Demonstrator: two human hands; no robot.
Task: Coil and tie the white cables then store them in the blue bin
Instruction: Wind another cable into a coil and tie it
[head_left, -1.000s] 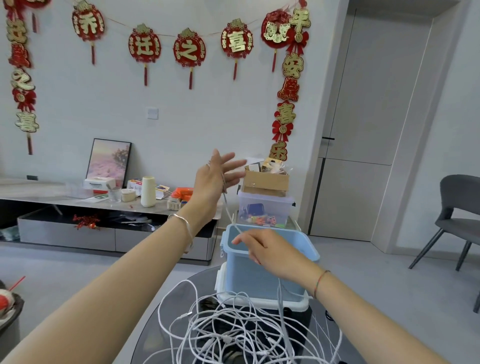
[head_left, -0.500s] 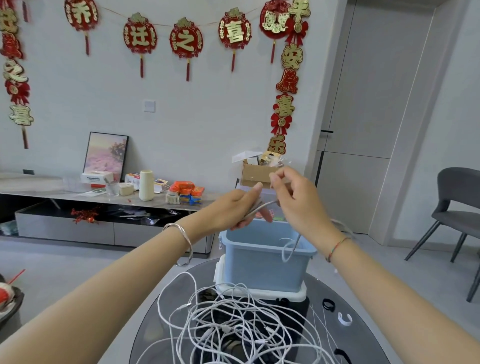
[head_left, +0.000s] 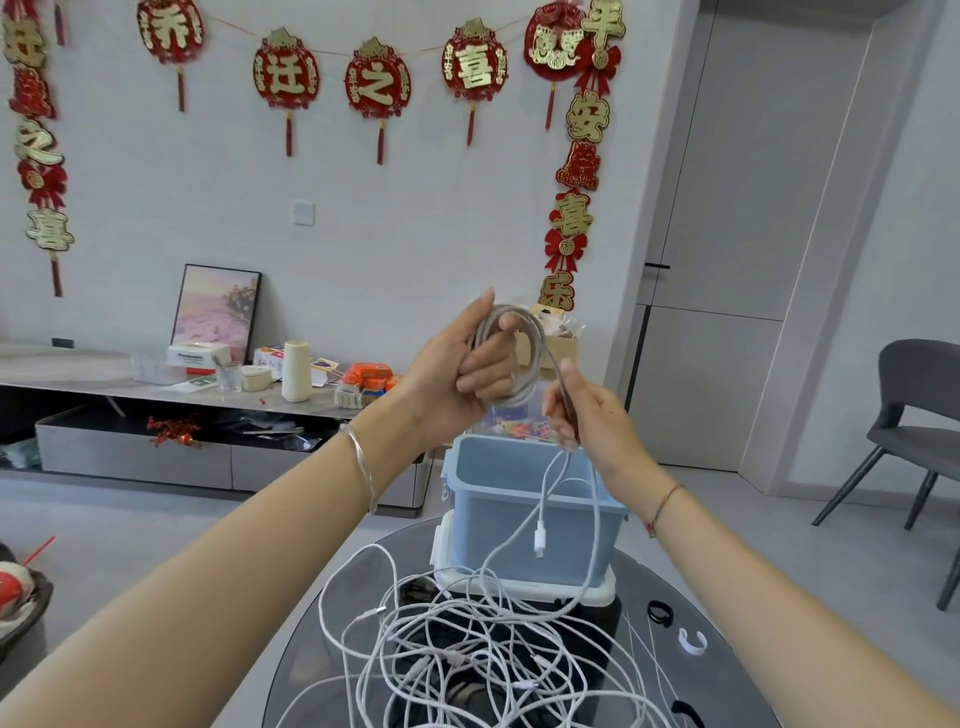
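Note:
My left hand (head_left: 462, 364) is raised above the blue bin (head_left: 524, 514) and grips a coil of white cable (head_left: 524, 364) wound into several loops. My right hand (head_left: 587, 415) pinches the same cable just right of the coil. From it the loose end hangs down in front of the bin, ending in a white plug (head_left: 539, 543). A tangled heap of white cables (head_left: 467, 654) lies on the round dark glass table (head_left: 727, 649) below my arms. The bin stands on a white base at the table's far side and looks empty.
Small black and white cable ties (head_left: 691, 642) lie on the table at the right. A low grey TV cabinet (head_left: 130, 452) with clutter runs along the back wall. A grey chair (head_left: 914, 431) stands at the right. A dark container (head_left: 21, 597) sits at the far left edge.
My hands rose from just above the bin. The cable that was a short stretch between them is now wound into a coil held in my left hand.

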